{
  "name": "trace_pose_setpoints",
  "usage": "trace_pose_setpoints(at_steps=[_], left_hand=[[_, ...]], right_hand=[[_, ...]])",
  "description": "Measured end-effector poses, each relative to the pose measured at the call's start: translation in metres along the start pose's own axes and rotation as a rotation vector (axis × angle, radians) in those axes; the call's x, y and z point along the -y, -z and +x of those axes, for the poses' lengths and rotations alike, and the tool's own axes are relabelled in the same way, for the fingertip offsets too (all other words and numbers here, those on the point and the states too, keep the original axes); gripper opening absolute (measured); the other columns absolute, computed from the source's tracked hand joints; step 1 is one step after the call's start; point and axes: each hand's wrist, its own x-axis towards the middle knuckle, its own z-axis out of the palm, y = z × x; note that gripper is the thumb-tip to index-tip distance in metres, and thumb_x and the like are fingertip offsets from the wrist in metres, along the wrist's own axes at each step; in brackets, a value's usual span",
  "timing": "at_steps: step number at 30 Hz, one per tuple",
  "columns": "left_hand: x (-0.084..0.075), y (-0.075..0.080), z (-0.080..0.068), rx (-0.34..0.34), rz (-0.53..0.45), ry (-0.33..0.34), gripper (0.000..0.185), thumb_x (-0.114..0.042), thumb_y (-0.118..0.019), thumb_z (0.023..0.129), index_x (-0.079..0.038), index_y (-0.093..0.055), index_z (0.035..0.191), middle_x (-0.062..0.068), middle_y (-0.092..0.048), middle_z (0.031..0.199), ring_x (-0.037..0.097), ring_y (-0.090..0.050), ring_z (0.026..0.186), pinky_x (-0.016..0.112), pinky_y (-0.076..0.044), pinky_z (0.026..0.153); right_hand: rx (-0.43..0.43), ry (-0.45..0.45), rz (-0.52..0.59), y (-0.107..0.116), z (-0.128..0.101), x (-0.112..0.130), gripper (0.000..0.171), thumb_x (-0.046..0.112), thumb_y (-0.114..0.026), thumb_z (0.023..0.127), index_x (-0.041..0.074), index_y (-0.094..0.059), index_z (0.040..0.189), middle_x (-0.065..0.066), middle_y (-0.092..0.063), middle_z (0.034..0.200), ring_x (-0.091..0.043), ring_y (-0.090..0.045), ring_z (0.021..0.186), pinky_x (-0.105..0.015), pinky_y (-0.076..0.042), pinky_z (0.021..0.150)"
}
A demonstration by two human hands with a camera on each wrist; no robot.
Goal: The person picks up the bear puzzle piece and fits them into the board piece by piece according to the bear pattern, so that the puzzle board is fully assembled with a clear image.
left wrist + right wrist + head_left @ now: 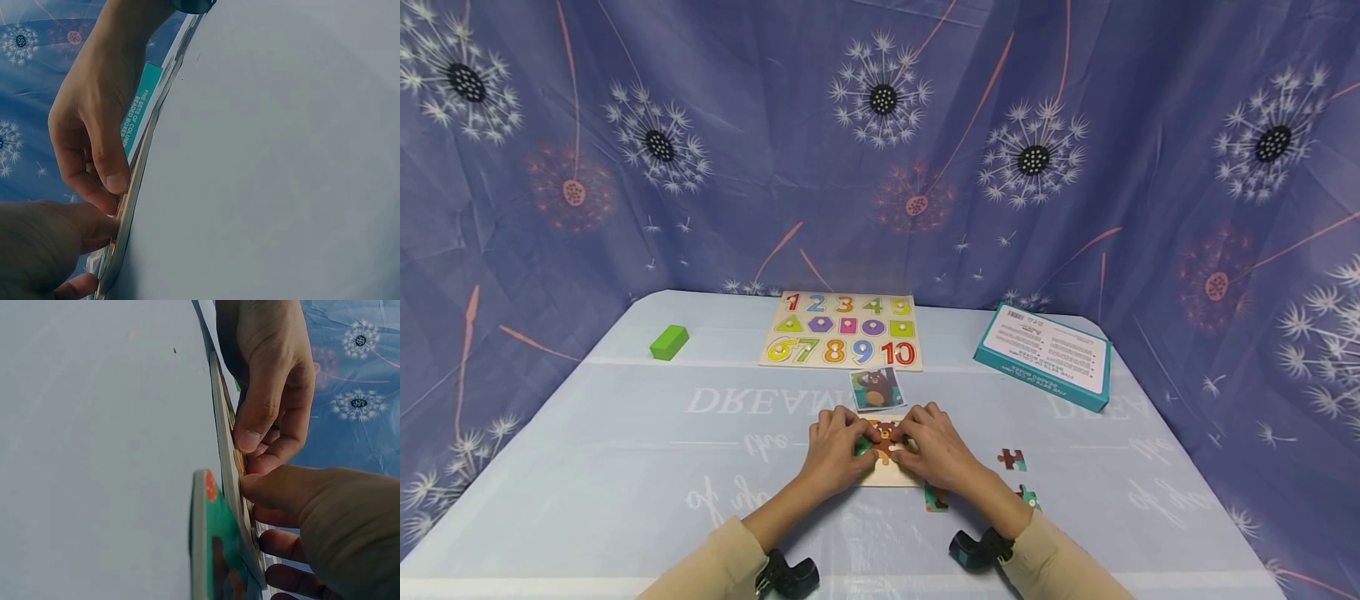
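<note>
From the head camera I see my left hand (833,451) and right hand (937,451) side by side on a small puzzle board (887,477) near the middle of the bench (625,467), close to its near edge. Both hands press bent fingertips on a bear puzzle piece (885,435) on that board; whether they pinch it or only push it down I cannot tell. The wrist cameras show what the head view hides: edge-on, thumbs and fingertips (249,439) touch the thin board's top face. They lose the rest of the bench. A bear picture card (876,388) lies just beyond the hands. Past it, at the far edge, sits a number puzzle (842,331) with 1 to 10. A teal box (1045,357) stands by the far right corner; its side reads "FIVE SETS OF COLUMN BEADED BOXES". A green block (669,342) sits far left. Loose pieces (1012,458) lie right of the hands, one partly under my wrist. The bench cover reads "DREAM".
</note>
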Motion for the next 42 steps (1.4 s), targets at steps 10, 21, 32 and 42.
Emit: trace_pose_setpoints(at_steps=[10, 21, 32, 42], left_hand=[[0.0, -0.001, -0.001, -0.003, -0.01, 0.01, 0.009, -0.021, -0.071, 0.075, -0.021, -0.066, 0.082, 0.002, -0.047, 0.098, 0.023, -0.036, 0.094, 0.045, -0.028, 0.082], [0.0, -0.001, -0.001, -0.001, -0.003, 0.01, 0.009, -0.02, -0.071, 0.075, -0.02, -0.066, 0.083, 0.003, -0.047, 0.098, 0.022, -0.035, 0.093, 0.044, -0.027, 0.081], [-0.001, -0.001, -0.001, 0.0, -0.019, 0.018, 0.01, -0.022, -0.072, 0.075, -0.021, -0.067, 0.084, 0.003, -0.048, 0.1, 0.022, -0.035, 0.094, 0.044, -0.026, 0.081], [0.0, -0.002, -0.001, -0.002, -0.013, 0.008, 0.01, -0.021, -0.071, 0.075, -0.021, -0.067, 0.084, 0.002, -0.048, 0.099, 0.021, -0.035, 0.092, 0.044, -0.027, 0.081]], right_hand=[[0.024, -0.065, 0.062, 0.007, -0.004, -0.002, 0.019, 0.03, -0.075, 0.075, 0.02, -0.071, 0.091, 0.005, -0.057, 0.092, -0.012, -0.041, 0.088, -0.036, -0.035, 0.082], [0.005, -0.175, 0.089, 0.025, -0.017, -0.017, 0.02, 0.027, -0.077, 0.074, 0.019, -0.071, 0.092, 0.006, -0.058, 0.093, -0.01, -0.041, 0.09, -0.034, -0.035, 0.081], [-0.057, -0.203, 0.063, 0.042, -0.038, -0.048, 0.022, 0.025, -0.078, 0.073, 0.017, -0.071, 0.092, 0.003, -0.06, 0.093, -0.013, -0.042, 0.088, -0.035, -0.035, 0.08], [-0.039, -0.263, 0.07, 0.06, -0.064, -0.077, 0.023, 0.023, -0.077, 0.075, 0.017, -0.07, 0.095, 0.001, -0.06, 0.094, -0.014, -0.042, 0.089, -0.033, -0.034, 0.076]])
